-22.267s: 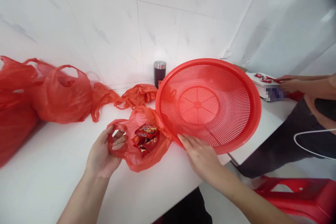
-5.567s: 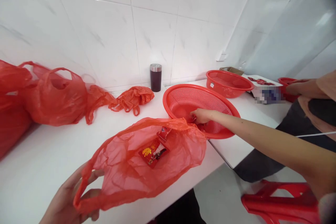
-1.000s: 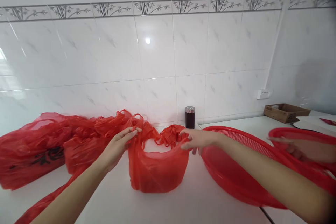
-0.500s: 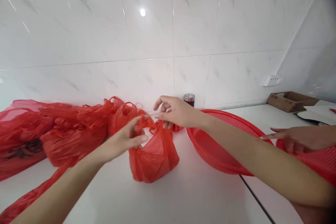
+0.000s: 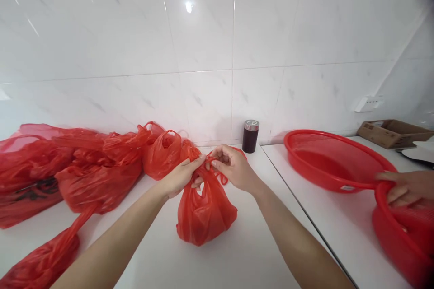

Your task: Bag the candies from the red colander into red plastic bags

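Observation:
A filled red plastic bag [image 5: 206, 216] rests on the white table in front of me, its top gathered upward. My left hand [image 5: 183, 175] pinches the bag's twisted handles from the left, thumb on top. From the right, my right hand [image 5: 230, 165] grips the same gathered handles, fingers curled against the left fingertips. Part of the handle plastic hangs loose under my right hand. What the bag contains is hidden.
Several other red plastic bags [image 5: 101, 180] crowd the left side. A dark tumbler [image 5: 250, 137] stands by the tiled wall. At right are a red basket [image 5: 318, 180], a second red basket [image 5: 389, 230] with another person's hand [image 5: 412, 189] at it, and a cardboard box [image 5: 393, 133].
Both my hands have come together and closed on the bag's handles. The red basket has shifted right and back, away from the bag. The other person's hand has moved to the second basket.

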A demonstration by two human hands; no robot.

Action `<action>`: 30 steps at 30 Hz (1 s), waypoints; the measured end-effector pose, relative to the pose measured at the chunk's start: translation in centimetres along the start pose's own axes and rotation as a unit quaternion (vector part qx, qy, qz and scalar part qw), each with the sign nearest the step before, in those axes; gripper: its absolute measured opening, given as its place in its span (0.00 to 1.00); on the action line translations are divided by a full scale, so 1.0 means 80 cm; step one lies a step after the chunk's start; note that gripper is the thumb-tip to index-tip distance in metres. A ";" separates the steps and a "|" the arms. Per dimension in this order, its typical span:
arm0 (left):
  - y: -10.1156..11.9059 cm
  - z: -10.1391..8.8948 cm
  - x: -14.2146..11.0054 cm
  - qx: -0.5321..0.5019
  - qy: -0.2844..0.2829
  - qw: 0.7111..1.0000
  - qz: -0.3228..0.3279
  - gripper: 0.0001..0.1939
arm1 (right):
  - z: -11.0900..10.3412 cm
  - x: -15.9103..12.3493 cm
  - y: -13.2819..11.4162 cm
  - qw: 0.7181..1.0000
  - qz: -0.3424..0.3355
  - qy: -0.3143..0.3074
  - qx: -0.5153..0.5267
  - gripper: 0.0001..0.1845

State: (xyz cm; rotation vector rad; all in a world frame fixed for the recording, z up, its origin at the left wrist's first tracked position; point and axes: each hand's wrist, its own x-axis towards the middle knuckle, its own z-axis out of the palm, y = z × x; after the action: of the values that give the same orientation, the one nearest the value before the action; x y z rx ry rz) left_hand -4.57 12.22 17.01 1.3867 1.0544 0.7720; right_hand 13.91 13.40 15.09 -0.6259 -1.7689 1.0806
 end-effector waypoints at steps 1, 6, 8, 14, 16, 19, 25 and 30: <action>-0.001 -0.002 -0.002 -0.008 0.001 1.000 0.005 0.20 | 0.003 -0.008 -0.002 1.000 -0.011 0.007 0.007 0.02; 0.006 -0.019 -0.020 0.048 -0.077 0.995 0.043 0.16 | 0.000 -0.035 -0.022 0.992 -0.079 -0.094 0.022 0.05; 0.009 -0.020 -0.024 0.128 -0.075 0.988 0.048 0.11 | -0.006 -0.031 -0.016 0.995 -0.083 -0.056 0.021 0.06; -0.009 -0.005 -0.015 0.306 -0.017 0.951 0.042 0.08 | 0.001 -0.005 0.036 0.998 0.039 -0.052 -0.011 0.20; -0.023 -0.005 -0.008 0.356 0.068 0.928 0.088 0.10 | 0.011 -0.002 0.051 0.994 0.078 -0.064 -0.039 0.21; -0.041 -0.006 0.000 0.416 0.222 0.861 0.191 0.15 | 0.023 0.000 0.064 0.991 0.112 -0.065 -0.035 0.22; -0.053 0.003 -0.009 0.362 0.263 0.861 0.242 0.19 | 0.027 0.005 0.072 0.982 0.125 -0.102 0.097 0.13; -0.062 0.016 -0.031 0.307 0.288 0.893 0.159 0.13 | 0.028 0.006 0.073 0.965 0.152 -0.114 0.182 0.19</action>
State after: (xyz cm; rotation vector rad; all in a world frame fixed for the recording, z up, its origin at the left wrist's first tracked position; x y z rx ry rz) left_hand -5.10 9.06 12.31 1.9616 1.6534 1.2031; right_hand 11.41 15.66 9.80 -0.5715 -1.6336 1.7023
